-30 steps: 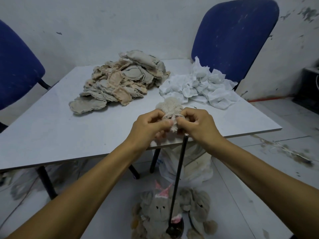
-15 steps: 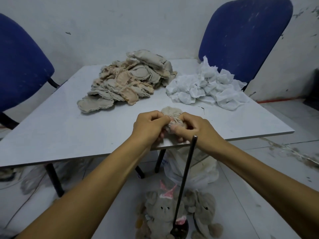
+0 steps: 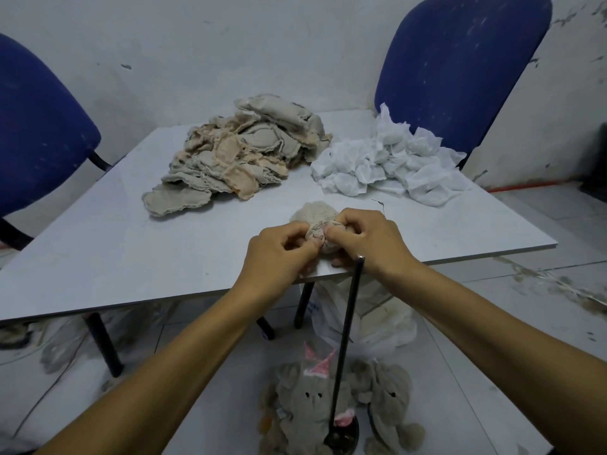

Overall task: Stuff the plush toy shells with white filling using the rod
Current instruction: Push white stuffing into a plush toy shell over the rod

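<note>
A small beige plush shell (image 3: 317,215) lies near the front edge of the white table (image 3: 131,231). My left hand (image 3: 279,254) and my right hand (image 3: 368,241) both pinch its bunched end with curled fingers. A black rod (image 3: 345,349) stands upright on a round base on the floor, its top just below my right hand, apart from both hands. A heap of flat beige shells (image 3: 243,152) lies at the back of the table. White filling bundles (image 3: 387,162) are piled to its right.
Two blue chairs (image 3: 460,67) stand at the table's far right and left (image 3: 36,126). Finished grey plush toys (image 3: 308,405) sit on the floor around the rod's base. A white plastic bag (image 3: 377,320) lies under the table.
The view has shifted, so the table and piles sit further right and lower. Both hands keep their pinch on the shell and have worked its bunched end slightly.
</note>
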`<state>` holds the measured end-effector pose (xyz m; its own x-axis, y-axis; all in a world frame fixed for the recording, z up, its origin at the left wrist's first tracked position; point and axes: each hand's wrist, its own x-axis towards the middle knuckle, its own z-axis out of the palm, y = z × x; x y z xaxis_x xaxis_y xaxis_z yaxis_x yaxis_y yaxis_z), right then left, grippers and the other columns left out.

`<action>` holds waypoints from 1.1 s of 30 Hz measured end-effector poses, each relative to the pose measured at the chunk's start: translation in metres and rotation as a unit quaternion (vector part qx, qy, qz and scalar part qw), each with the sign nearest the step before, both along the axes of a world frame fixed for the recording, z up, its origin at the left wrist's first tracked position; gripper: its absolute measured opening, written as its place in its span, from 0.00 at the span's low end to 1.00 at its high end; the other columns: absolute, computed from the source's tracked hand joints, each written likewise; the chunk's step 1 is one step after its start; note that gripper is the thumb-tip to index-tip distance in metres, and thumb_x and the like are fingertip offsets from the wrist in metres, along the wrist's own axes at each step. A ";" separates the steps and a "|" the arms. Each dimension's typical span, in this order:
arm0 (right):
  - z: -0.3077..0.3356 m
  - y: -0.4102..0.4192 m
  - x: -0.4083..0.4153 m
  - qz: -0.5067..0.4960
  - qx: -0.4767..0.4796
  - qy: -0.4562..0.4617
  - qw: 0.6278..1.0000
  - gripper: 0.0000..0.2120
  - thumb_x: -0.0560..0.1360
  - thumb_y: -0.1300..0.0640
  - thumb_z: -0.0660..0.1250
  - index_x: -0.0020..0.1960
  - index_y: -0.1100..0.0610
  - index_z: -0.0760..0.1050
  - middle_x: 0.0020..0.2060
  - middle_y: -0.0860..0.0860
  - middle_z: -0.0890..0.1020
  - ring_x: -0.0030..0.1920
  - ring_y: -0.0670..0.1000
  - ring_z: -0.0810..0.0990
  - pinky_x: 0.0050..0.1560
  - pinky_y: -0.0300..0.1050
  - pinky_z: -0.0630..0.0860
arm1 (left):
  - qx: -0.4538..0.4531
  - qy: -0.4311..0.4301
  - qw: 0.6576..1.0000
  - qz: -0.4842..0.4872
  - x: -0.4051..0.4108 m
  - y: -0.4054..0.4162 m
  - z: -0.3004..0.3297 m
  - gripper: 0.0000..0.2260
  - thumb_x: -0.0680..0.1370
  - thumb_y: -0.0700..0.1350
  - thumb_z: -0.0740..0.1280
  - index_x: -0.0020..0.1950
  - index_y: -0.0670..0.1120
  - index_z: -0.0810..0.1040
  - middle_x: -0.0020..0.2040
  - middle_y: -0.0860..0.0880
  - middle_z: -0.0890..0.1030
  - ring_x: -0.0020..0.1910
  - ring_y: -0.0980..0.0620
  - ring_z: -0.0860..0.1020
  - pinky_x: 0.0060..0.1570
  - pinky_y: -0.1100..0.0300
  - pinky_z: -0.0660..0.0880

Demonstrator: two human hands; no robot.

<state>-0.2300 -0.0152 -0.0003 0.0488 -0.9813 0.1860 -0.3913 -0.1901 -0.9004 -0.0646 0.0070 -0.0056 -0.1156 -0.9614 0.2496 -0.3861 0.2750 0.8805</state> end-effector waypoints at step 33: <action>0.005 0.006 -0.006 0.053 -0.004 0.035 0.998 0.11 0.76 0.50 0.71 0.41 0.57 0.81 0.39 0.59 0.83 0.44 0.57 0.83 0.51 0.57 0.81 | 0.095 0.101 0.990 0.033 -0.002 -0.003 0.011 0.05 0.67 0.42 0.75 0.33 0.45 0.81 0.34 0.42 0.83 0.35 0.44 0.84 0.44 0.49 0.82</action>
<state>-0.2363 -0.0092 0.0048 0.1662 -0.9683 0.1866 -0.4311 -0.2416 -0.8694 -0.0667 0.0039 0.0058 -0.0171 -0.9971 0.0748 -0.2076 0.0767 0.9752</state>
